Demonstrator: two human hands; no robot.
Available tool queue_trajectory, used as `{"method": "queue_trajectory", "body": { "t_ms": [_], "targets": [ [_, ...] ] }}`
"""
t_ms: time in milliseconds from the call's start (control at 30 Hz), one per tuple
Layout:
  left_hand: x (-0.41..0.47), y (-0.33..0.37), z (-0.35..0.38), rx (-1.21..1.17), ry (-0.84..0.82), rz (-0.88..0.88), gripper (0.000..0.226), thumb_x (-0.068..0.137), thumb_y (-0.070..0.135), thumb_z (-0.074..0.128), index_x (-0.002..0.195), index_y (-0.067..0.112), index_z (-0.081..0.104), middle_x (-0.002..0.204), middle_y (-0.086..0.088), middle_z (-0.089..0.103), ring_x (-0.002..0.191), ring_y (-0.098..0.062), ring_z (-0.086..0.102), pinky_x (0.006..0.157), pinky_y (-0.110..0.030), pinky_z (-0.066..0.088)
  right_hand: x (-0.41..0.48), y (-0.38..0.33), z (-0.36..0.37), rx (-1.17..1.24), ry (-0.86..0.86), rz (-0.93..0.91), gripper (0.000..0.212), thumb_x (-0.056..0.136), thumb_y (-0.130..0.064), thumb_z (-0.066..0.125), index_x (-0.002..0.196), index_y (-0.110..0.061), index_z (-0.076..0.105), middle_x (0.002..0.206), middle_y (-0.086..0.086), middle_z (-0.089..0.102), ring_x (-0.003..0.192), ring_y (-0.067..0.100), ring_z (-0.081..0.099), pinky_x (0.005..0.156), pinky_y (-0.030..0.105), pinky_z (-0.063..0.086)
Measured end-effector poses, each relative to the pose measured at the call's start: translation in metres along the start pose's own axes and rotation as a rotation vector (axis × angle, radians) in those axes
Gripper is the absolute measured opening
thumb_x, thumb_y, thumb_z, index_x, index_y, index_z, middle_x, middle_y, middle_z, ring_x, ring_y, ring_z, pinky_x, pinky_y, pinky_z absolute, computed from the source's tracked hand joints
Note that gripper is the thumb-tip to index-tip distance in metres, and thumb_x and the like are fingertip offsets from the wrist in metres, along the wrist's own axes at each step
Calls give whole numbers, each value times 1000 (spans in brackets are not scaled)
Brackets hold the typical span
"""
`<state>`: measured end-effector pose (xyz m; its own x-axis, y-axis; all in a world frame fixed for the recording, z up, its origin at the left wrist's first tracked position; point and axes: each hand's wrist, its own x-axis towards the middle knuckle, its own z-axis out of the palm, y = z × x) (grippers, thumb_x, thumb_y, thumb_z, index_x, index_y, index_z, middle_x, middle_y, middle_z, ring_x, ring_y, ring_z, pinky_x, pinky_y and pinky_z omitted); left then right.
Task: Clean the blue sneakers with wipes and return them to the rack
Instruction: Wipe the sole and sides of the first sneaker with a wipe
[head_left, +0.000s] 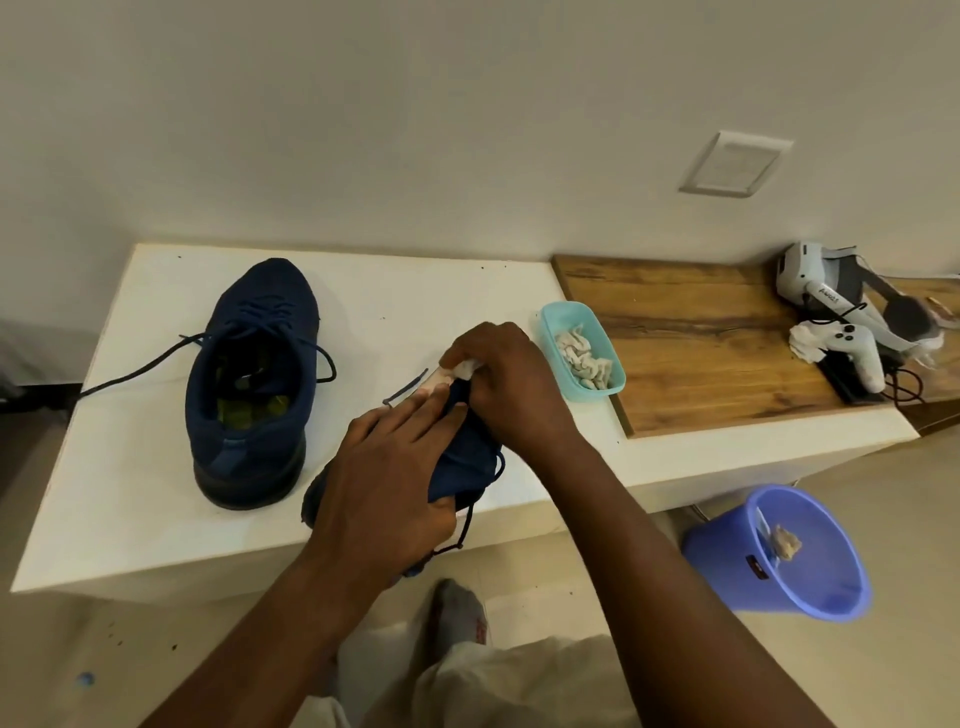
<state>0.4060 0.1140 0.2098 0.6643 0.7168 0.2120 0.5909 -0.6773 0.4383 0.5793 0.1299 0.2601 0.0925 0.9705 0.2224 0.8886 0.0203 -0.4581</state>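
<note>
Midway, I judge — my right hand (511, 384) is pinching a wipe (462, 370) to the toe of the blue sneaker (467, 457) my left hand (384, 467) is gripping on the table (156, 519); the other sneaker (254, 384) is sitting alongside, unracked.

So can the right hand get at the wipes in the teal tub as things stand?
Probably yes: the teal tub of wipes is open-topped, just beside the right hand with nothing between, though its fingers pinch a wipe against the sneaker.

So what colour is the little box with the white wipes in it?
The box is light turquoise blue. The head view shows it clearly.
</note>
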Motion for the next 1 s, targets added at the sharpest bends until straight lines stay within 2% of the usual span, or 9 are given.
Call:
{"method": "queue_trajectory", "body": {
  "t_ms": [67,200,400,567,667,733,800,933,1000],
  "targets": [
    [-1,0,-1,11,-3,19,80,64,34,60,143,21,56,154,-1,49,137,-20,50,111,-44,40,3,15,-3,-18,135,105,31,81,3,53,95,-15,74,103,3,69,99,22,59,87,39,49],
    [-1,-5,0,3,3,43,78,65,36,60,141,21,59,152,-1,51,136,-20,52,109,-44,43,-2,34,-9,162,335,391,36,83,8,52,97,-18,72,100,-4,68,95,12,62,89,35,54],
    [3,-12,-3,-64,59,10,77,62,32,65,139,21,62,148,-1,55,130,-19,55,111,-33,31,-6,9,7,-53,125,24,31,81,-1,52,98,-11,76,103,7,70,100,24,57,84,27,41],
    [0,-11,1,-41,50,41,75,66,36,66,139,23,61,150,1,53,132,-19,56,108,-43,42,-11,48,-5,103,358,502,31,91,3,57,111,-15,72,108,-4,67,99,11,59,84,2,38],
    [1,-10,3,-35,69,49,73,66,36,63,138,21,62,149,-1,54,132,-20,56,107,-44,45,-19,28,1,168,314,284,30,86,6,56,104,-11,74,104,-1,69,95,10,59,82,10,44],
    [0,-9,3,-36,75,55,73,68,37,58,139,21,61,150,0,53,134,-19,54,108,-45,44,-15,10,8,69,190,26,32,80,2,54,100,-9,76,102,6,72,96,16,59,85,21,42],
    [0,-8,3,-34,71,55,73,69,37,58,140,22,60,151,1,52,136,-19,52,109,-45,42,-7,9,13,-44,163,-30,34,80,-1,53,103,-12,76,104,8,70,99,23,58,85,30,42],
    [-2,-7,5,-2,70,73,74,67,35,64,139,21,61,151,0,51,136,-18,52,108,-42,43,-5,41,0,201,402,381,35,85,5,54,106,-13,74,105,-5,68,96,5,57,94,27,49],
    [-4,-7,7,11,69,79,74,66,36,65,139,21,62,151,0,52,136,-19,52,108,-41,42,-12,39,0,210,416,406,34,83,8,56,106,-12,74,102,-7,67,90,0,57,90,14,47]
  ]
}}
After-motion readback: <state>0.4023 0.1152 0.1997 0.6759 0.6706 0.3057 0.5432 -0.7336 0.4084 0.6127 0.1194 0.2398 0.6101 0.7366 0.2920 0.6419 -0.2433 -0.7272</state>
